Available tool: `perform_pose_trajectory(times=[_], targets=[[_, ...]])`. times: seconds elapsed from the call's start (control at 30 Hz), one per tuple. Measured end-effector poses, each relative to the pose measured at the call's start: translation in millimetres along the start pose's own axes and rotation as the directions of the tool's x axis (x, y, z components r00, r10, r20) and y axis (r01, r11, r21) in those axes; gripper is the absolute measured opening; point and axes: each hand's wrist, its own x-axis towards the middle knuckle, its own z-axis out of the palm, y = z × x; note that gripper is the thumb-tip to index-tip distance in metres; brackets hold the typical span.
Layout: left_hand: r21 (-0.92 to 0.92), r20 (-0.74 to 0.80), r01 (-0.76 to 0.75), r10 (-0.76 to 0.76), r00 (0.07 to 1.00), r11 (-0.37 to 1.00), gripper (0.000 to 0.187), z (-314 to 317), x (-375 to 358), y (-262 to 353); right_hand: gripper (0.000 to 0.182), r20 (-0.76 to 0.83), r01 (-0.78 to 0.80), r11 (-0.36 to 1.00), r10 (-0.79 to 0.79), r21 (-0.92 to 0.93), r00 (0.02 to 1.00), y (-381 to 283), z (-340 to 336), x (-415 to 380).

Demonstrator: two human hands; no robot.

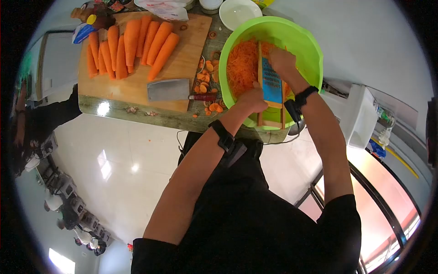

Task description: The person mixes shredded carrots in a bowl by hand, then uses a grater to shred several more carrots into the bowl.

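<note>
A grater with a blue plate and a wooden frame leans in a large green basin, its lower end over the near rim. My left hand is closed around the frame's near left side. Toward the grater's far end, my right hand is closed and pressed down at the blue plate. Whatever lies under its fingers is hidden, though orange shreds show around it. Shredded carrot heaps up in the basin's left half.
Several peeled carrots lie on a wooden cutting board at left. A cleaver rests near the board's front edge, handle to the right. Carrot offcuts litter the table between board and basin. A white bowl stands behind the basin.
</note>
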Motion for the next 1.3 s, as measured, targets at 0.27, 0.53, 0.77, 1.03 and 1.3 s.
perform_pose_trajectory(times=[0.27, 0.53, 0.77, 1.03, 1.3], targets=[[0.077, 0.022, -0.21, 0.209, 0.978, 0.975, 0.097, 62.7, 78.2, -61.7, 0.011, 0.203, -0.143, 0.988, 0.129, 0.058, 0.971, -37.6, -55.3, -124.6], [0.052, -0.004, -0.115, 0.116, 0.993, 0.992, 0.094, 34.9, 39.0, -36.6, 0.015, -0.007, -0.159, 0.982, 0.161, 0.105, 0.987, -33.0, -29.4, -95.4], [-0.037, -0.072, -0.129, 0.126, 0.989, 0.991, 0.049, 39.9, 37.1, -39.3, 0.021, -0.006, -0.147, 0.988, 0.147, -0.036, 0.989, -17.1, 2.7, -31.7], [0.146, 0.076, -0.079, 0.069, 0.995, 0.986, 0.098, 19.2, 34.1, -19.0, 0.012, -0.101, 0.044, 0.994, -0.034, 0.1, 0.994, -2.7, 2.8, -14.1], [-0.015, 0.033, -0.276, 0.277, 0.96, 0.961, 0.071, 49.6, 60.0, -48.1, 0.022, 0.12, -0.259, 0.958, 0.245, 0.12, 0.962, -59.2, -58.9, -130.1]])
